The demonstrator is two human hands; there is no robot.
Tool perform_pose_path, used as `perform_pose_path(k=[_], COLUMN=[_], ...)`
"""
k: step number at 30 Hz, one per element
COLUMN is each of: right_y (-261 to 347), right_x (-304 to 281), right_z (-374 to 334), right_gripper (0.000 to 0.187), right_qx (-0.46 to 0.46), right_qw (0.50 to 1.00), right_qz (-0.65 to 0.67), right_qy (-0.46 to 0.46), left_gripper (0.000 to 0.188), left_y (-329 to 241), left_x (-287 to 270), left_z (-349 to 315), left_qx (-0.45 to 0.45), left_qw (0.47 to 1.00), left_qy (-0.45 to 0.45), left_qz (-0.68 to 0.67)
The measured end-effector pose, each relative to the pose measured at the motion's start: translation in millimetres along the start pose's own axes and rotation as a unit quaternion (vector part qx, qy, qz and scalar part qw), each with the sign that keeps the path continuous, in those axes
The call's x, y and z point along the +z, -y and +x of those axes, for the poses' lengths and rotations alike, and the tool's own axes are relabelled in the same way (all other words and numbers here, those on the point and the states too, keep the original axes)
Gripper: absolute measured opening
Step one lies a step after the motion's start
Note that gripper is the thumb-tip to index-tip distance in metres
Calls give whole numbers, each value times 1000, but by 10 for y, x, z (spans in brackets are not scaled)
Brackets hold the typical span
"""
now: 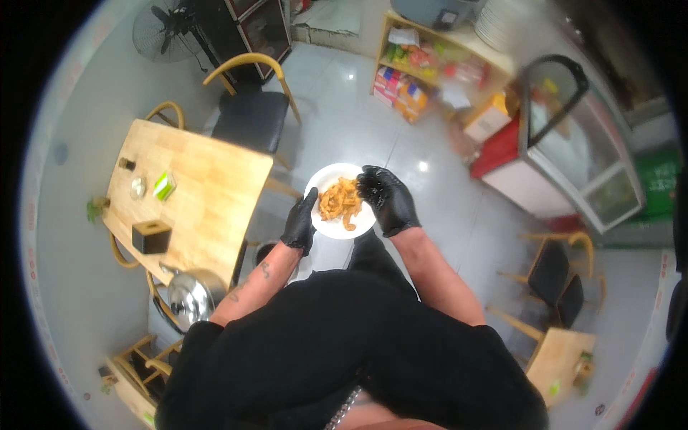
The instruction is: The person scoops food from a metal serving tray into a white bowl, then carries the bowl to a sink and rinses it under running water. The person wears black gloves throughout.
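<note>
Plate (331, 173): white, round
Fried pieces (340, 200): golden-brown, heaped
Left hand (299, 222): gripping plate edge
Right hand (390, 201): curled at plate; hold unclear

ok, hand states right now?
Left black-gloved hand: holding the round white plate by its left rim.
Right black-gloved hand: over the plate's right side, fingers curled; grip can't be told.

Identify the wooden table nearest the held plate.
The big table at left, carrying the black box: its edge comes closest to the plate. The lower-left table and lower-right table stand farther off.
</note>
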State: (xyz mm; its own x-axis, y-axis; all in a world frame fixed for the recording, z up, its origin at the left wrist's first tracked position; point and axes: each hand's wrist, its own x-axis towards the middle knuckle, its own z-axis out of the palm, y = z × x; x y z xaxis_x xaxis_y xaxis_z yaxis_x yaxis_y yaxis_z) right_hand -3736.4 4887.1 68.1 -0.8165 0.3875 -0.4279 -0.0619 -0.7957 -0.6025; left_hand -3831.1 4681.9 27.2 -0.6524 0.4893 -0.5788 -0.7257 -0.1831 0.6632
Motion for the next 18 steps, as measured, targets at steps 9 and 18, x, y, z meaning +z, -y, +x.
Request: perform_pose_path(k=[9, 18], right_y=[794, 1281], right_x=[1305, 1860], right_z=[2129, 4632], right_gripper=[22, 28], right_qx=[-144, -400], right_qw=[943, 614], right_qz=[-278, -653], right_qy=[114, 190], left_gripper=[59, 54], left_y=[-1499, -2384], left_x=[476, 838], left_z=[1533, 3978], left_qx=[30, 46], left_qw=[996, 995], left_qy=[-20, -26], left_qz=[-81, -82])
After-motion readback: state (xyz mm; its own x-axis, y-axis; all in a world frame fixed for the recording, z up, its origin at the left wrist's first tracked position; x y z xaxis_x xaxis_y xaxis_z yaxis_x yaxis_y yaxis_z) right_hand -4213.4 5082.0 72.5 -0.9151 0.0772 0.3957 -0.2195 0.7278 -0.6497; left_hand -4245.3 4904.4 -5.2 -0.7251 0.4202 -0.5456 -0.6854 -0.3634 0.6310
